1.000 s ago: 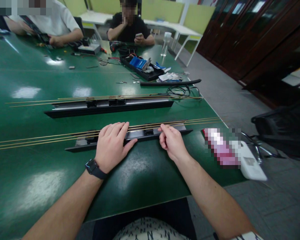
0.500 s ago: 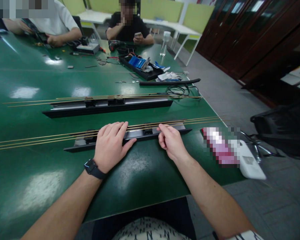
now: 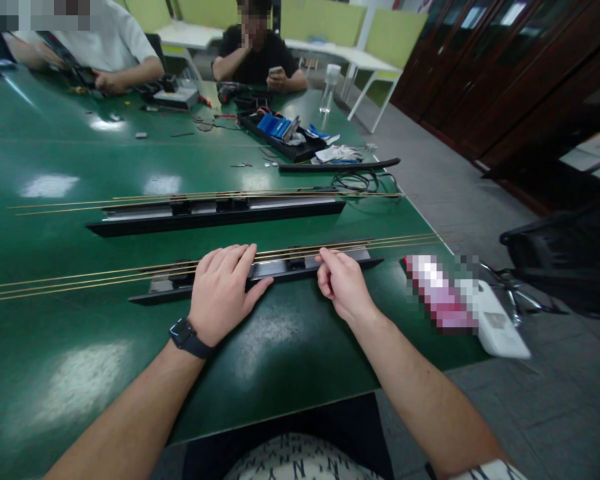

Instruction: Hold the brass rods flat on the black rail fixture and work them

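Note:
In the head view a black rail [image 3: 310, 269] with a silvery inner channel lies along the green table. Several thin brass-coloured rods [image 3: 80, 283] run lengthwise over it and stick out past both ends. My left hand [image 3: 223, 283] lies across the rail and the rods, fingers over the far side and thumb along the near edge, gripping it. To the right, my right hand [image 3: 344, 283] is closed, its thumb and index finger pinched at a rod above the channel. The fingertips partly hide the rod there. Dark blocks [image 3: 296, 259] sit inside the channel.
Behind lies a second black rail [image 3: 220, 219] with more rods on top. Farther back are a cable coil [image 3: 357, 180], a black strip [image 3: 340, 165], gloves [image 3: 337, 154] and a tool tray [image 3: 280, 133]. A white object [image 3: 503, 327] is at the right edge. Two people sit opposite.
Both hands stay in place on the rail and rods. Only a very slight shift of the view shows.

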